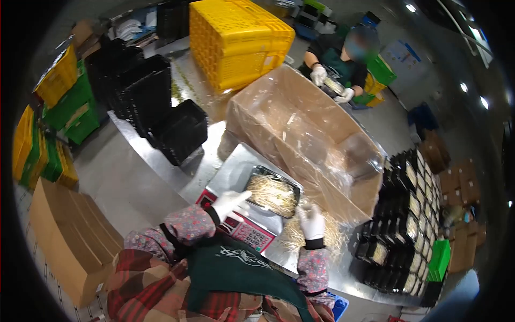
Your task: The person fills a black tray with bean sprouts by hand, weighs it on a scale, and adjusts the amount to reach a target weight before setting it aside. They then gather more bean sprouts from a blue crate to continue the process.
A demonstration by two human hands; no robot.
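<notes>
A black plastic tray (294, 189) filled with pale bean sprouts (272, 194) rests on the metal plate of a digital scale (236, 165) with a red-framed keypad. My left hand (229, 206), in a white glove, is at the tray's near left edge with its fingers stretched out. On the other side, my right hand (311, 221), also gloved, is close to the tray's right corner, over a loose pile of sprouts (333, 236). Its fingers are drawn together; whatever is between them is too small to make out.
A large plastic-lined carton (300, 126) stands behind the scale. Stacked black trays (153, 99) are at left, a yellow crate (241, 45) at the back. Rows of filled trays (399, 231) stand at right. Across the table, a gloved co-worker (338, 67) holds a tray.
</notes>
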